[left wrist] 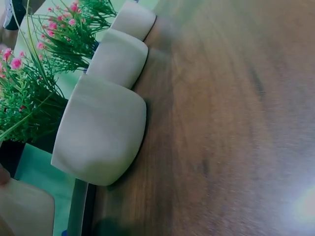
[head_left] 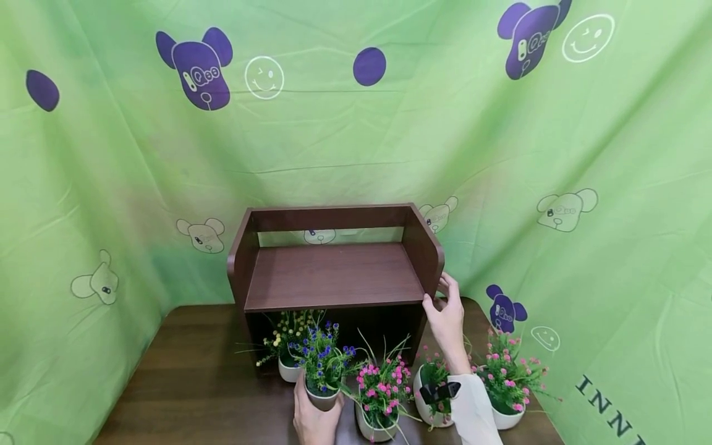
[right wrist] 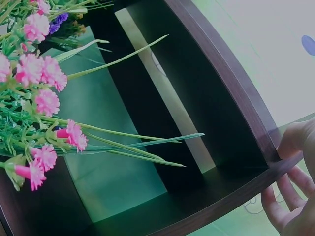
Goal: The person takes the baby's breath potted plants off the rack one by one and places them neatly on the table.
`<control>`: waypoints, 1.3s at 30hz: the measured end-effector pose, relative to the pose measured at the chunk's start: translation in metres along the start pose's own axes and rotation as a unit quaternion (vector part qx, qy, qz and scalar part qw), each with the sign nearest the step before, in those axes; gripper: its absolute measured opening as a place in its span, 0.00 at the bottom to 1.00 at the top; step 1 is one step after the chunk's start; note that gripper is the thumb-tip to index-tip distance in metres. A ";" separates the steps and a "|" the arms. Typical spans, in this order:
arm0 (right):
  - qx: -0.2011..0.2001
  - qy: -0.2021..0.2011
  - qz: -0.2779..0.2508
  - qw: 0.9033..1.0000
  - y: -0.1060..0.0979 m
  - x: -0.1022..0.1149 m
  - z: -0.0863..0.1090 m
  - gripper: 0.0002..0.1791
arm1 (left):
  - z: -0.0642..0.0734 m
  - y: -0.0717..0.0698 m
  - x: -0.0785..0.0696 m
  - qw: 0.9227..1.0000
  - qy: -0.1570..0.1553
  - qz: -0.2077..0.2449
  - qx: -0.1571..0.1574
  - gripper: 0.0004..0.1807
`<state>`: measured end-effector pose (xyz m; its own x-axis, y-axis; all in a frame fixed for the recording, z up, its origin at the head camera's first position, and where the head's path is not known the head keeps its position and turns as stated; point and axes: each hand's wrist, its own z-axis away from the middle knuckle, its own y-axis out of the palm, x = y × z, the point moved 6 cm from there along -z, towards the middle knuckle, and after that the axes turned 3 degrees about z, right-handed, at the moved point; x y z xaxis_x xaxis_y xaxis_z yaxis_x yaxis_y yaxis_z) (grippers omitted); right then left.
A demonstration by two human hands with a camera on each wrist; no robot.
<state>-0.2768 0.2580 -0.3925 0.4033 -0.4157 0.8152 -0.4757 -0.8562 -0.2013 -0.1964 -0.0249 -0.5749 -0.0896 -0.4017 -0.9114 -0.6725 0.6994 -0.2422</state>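
My left hand (head_left: 314, 420) holds a small white pot of blue flowers (head_left: 324, 361) at the front of the dark brown wooden shelf (head_left: 334, 272). The held pot (left wrist: 27, 209) shows only partly in the left wrist view, with a fingertip on it. On the shelf's right side panel, my right hand (head_left: 448, 318) grips the front edge. In the right wrist view the thumb lies inside the panel and the fingers (right wrist: 290, 194) lie outside it. A yellow-flowered pot (head_left: 289, 371) stands in the shelf's lower left, partly behind the blue flowers.
Pink-flowered white pots stand in a row to the right: one before the shelf (head_left: 378, 426), one partly behind my right forearm (head_left: 425, 402), one at the far right (head_left: 507, 420). The brown table (head_left: 183, 371) meets a green printed cloth (head_left: 356, 142) behind.
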 end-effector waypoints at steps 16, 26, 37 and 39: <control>0.001 0.000 -0.001 1.000 0.002 -0.002 -0.001 0.30 | 0.014 -0.022 0.013 0.999 -0.007 -0.031 -0.017 0.52; 0.000 0.002 0.003 1.000 0.003 -0.001 0.000 0.31 | 0.018 -0.039 0.028 0.998 0.029 0.000 -0.052 0.54; -0.003 0.006 -0.007 1.000 0.002 -0.003 -0.002 0.30 | 0.031 -0.048 0.047 0.998 -0.047 0.005 -0.036 0.53; -0.003 0.007 -0.007 1.000 0.002 -0.004 -0.002 0.31 | 0.031 -0.049 0.050 0.997 -0.068 -0.004 -0.023 0.54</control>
<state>-0.2806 0.2585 -0.3946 0.3997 -0.3987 0.8254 -0.4745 -0.8604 -0.1858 -0.1458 -0.0610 -0.6191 0.0142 -0.3209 -0.9470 -0.7057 0.6677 -0.2369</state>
